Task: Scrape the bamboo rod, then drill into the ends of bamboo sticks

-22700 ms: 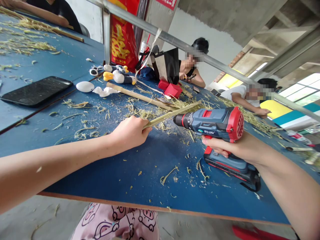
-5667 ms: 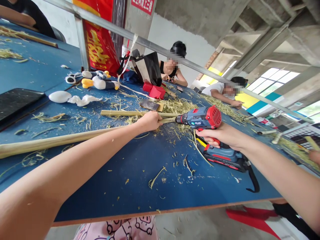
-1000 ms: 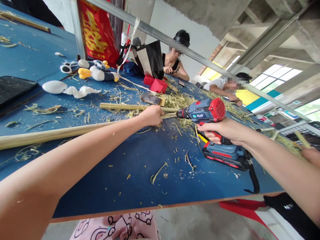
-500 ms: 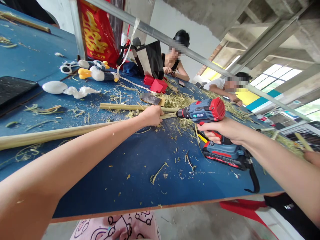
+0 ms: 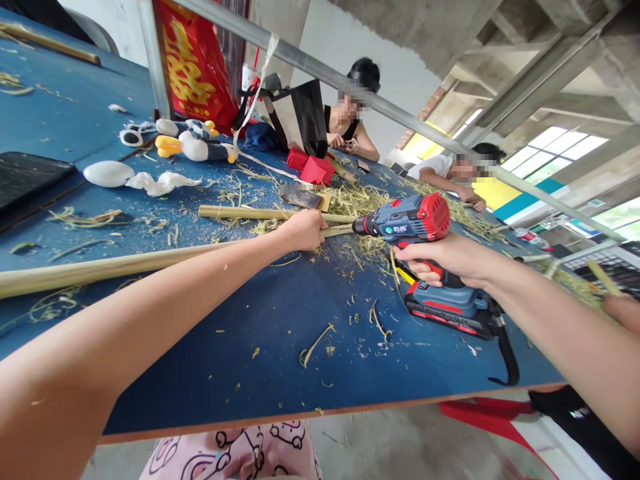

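Observation:
My left hand [image 5: 305, 230] is closed around a long pale stick [image 5: 125, 265], close to its right end. The stick runs left under my forearm and past the edge of view. In my right hand [image 5: 443, 260] is a blue and red cordless drill [image 5: 407, 219], gripped by its handle and pointing left. Its chuck meets the stick's end just right of my left fist; the bit itself cannot be made out. A second, shorter stick [image 5: 240, 213] lies behind my left hand, beside a dark flat block [image 5: 301, 197].
Shavings [image 5: 370, 200] litter the blue table [image 5: 280, 360]. White toy birds [image 5: 197, 147], a red box [image 5: 318, 171] and a red bag [image 5: 197, 73] are farther back. A metal rail [image 5: 320, 67] crosses above. Two people [image 5: 357, 127] sit across the table; another hand [image 5: 623, 310] shows at right.
Almost nothing differs. Both hands, the stick and the drill keep their places, with only a very slight shift of the view.

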Action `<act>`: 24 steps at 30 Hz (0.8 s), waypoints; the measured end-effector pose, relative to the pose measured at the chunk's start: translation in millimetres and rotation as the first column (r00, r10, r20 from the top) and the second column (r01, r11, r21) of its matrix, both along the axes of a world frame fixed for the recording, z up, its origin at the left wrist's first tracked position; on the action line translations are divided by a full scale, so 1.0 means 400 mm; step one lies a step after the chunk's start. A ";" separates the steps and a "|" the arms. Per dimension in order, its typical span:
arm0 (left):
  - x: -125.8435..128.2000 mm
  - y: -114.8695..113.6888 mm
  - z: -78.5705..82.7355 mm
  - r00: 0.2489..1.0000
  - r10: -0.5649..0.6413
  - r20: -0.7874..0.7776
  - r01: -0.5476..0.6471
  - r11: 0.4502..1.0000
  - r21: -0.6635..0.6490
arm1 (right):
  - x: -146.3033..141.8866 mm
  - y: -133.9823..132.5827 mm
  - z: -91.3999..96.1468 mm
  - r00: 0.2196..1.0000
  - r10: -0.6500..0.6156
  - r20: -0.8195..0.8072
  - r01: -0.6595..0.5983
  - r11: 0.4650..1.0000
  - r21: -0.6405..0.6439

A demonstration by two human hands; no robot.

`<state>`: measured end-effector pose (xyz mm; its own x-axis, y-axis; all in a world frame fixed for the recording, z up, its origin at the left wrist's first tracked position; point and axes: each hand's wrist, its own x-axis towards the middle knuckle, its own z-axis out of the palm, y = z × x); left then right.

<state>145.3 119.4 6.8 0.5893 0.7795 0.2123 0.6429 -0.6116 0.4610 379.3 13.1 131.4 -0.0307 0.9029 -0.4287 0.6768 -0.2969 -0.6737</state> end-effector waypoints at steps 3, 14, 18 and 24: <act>0.000 0.002 -0.003 1.000 0.005 -0.002 -0.005 1.000 0.020 | -0.002 0.001 0.000 1.000 -0.011 0.000 0.011 1.000 -0.008; 0.001 -0.003 -0.001 1.000 0.008 -0.006 -0.008 1.000 0.018 | 0.000 0.000 0.003 1.000 -0.018 -0.022 0.017 0.999 -0.033; 0.001 -0.005 -0.001 1.000 0.017 -0.013 -0.017 0.999 0.031 | 0.000 0.003 0.003 0.999 -0.036 -0.034 0.034 0.998 -0.045; 0.002 0.002 -0.007 1.000 0.019 0.001 -0.019 1.000 0.019 | 0.007 0.007 0.002 0.999 -0.040 -0.029 0.039 0.999 -0.039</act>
<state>146.0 120.1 3.9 0.5745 0.7863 0.2274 0.6539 -0.6080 0.4502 382.2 16.0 132.2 -0.0090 0.8867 -0.4622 0.6437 -0.3486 -0.6812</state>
